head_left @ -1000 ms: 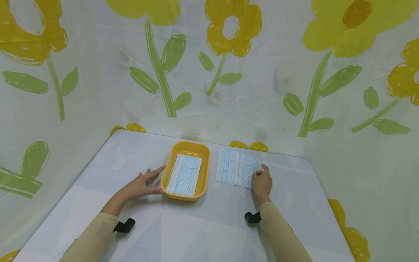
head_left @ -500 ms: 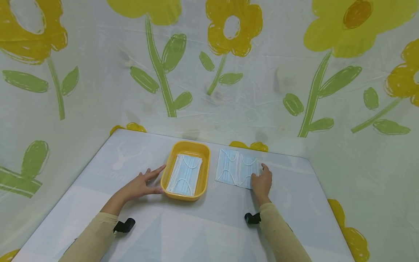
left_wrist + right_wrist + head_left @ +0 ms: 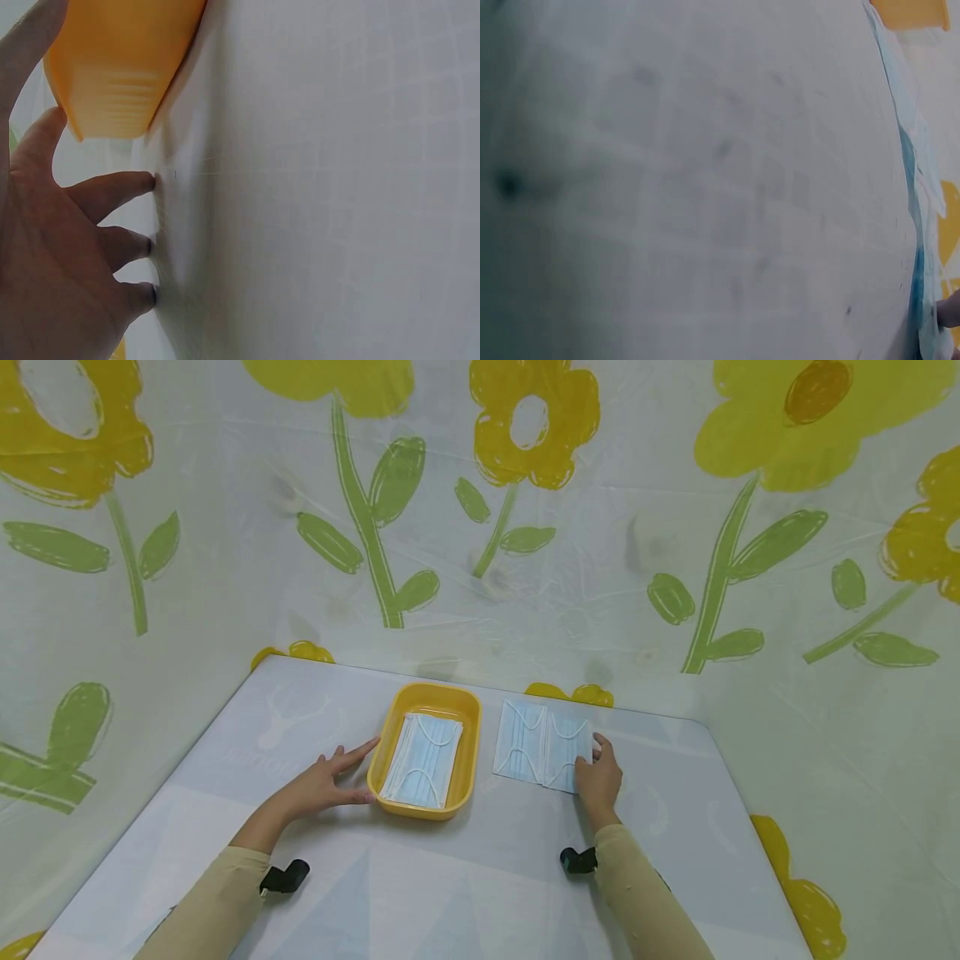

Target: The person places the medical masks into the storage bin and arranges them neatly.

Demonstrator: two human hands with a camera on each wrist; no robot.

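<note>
In the head view, a yellow tray [image 3: 430, 695] stands near the middle of the table with a stack of pale blue face masks [image 3: 424, 762] inside. My left hand [image 3: 322, 787] is spread at its left side, thumb and forefinger touching the wall; the left wrist view shows this hand [image 3: 67, 232] beside the tray [image 3: 124, 71]. To the tray's right, two face masks lie side by side, one on the left [image 3: 520, 742] and one on the right [image 3: 567, 747]. My right hand [image 3: 600, 783] rests at the right mask's right edge, thumb on its surface and forefinger at its side.
The pale table [image 3: 450, 881] has its rear edge close behind the tray and masks. A flower-printed curtain [image 3: 600, 577] hangs around its back and sides. Black wrist cameras [image 3: 285, 877] sit under both sleeves.
My right forefinger has come down and left towards the right mask's edge, while the thumb shifts slightly on it. The left hand and the tray stay still.
</note>
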